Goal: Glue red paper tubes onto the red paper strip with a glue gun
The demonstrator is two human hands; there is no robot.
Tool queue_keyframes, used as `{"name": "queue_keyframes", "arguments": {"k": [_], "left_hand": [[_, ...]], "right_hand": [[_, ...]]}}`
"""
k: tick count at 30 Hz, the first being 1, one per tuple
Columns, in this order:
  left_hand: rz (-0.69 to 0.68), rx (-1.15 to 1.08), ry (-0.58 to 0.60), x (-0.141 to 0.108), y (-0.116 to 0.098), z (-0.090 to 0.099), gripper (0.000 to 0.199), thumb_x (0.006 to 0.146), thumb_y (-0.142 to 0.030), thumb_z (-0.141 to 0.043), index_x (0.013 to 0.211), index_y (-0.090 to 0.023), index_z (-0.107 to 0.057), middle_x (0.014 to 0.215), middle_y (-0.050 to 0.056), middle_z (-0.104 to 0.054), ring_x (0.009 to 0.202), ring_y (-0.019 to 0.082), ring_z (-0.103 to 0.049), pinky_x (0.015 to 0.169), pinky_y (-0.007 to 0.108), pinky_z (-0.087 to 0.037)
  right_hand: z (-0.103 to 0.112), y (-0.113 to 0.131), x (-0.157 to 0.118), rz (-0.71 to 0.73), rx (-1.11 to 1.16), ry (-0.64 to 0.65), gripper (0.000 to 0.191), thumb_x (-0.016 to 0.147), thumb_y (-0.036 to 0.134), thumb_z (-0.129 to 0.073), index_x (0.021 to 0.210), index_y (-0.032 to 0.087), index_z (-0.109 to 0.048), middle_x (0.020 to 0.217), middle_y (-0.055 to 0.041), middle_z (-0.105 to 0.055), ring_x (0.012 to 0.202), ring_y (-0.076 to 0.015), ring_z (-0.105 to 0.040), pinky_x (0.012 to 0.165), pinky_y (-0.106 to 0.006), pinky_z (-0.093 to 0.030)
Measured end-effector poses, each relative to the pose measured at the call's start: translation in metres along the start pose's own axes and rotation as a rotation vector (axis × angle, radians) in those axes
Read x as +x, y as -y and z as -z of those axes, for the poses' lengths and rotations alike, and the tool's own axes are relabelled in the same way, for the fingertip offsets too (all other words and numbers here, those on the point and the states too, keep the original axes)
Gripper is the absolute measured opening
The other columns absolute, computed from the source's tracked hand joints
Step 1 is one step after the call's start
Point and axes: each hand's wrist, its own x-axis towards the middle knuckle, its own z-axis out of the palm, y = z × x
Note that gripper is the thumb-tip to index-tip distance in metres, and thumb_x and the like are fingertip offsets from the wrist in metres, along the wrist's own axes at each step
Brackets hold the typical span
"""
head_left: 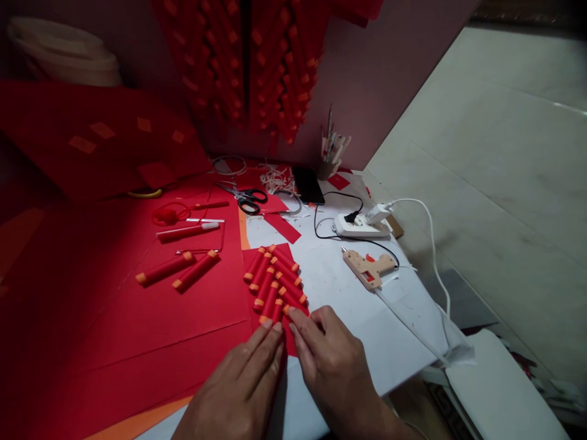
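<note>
Several red paper rolls with orange ends (265,280) lie in two slanted rows on a red card (290,343). My left hand (243,379) rests at the near end of the rows, fingers straight and pressed together, tips touching the lowest rolls. Beside it, my right hand (332,360) pinches the orange end of a roll (288,308) between thumb and index finger; the rest of that roll is partly hidden. Two loose rolls (165,269) lie on the red sheet (183,324) at the left.
A glue gun (369,267) and a white power strip (362,226) with cords are on the right. Black-handled scissors (249,201), a phone (309,185), paper shreds (277,179) and a brush cup (328,165) stand farther back. Finished roll strings (284,67) hang behind.
</note>
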Motion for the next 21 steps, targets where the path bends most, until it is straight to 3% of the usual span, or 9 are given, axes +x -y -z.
{"name": "queue_keyframes", "arguments": {"k": [13, 21], "left_hand": [[-0.003, 0.097, -0.009, 0.006, 0.000, 0.004, 0.049, 0.080, -0.001, -0.042, 0.120, -0.012, -0.068, 0.124, 0.009, -0.076, 0.108, 0.023, -0.073, 0.086, 0.032, -0.060], [0.060, 0.072, 0.045, 0.018, 0.000, 0.010, 0.050, 0.080, -0.002, -0.041, 0.123, -0.007, -0.068, 0.126, 0.015, -0.074, 0.111, 0.026, -0.073, 0.089, 0.037, -0.060]], "right_hand": [[-0.003, 0.000, 0.000, 0.015, -0.042, -0.015, 0.029, 0.105, 0.018, -0.044, 0.122, 0.021, -0.067, 0.077, -0.0035, -0.057, 0.067, -0.0193, -0.056, 0.057, -0.030, -0.044], [-0.005, 0.000, -0.001, 0.012, -0.034, -0.009, 0.030, 0.102, 0.016, -0.046, 0.124, 0.020, -0.067, 0.079, -0.0045, -0.060, 0.070, -0.0215, -0.059, 0.059, -0.032, -0.048]]}}
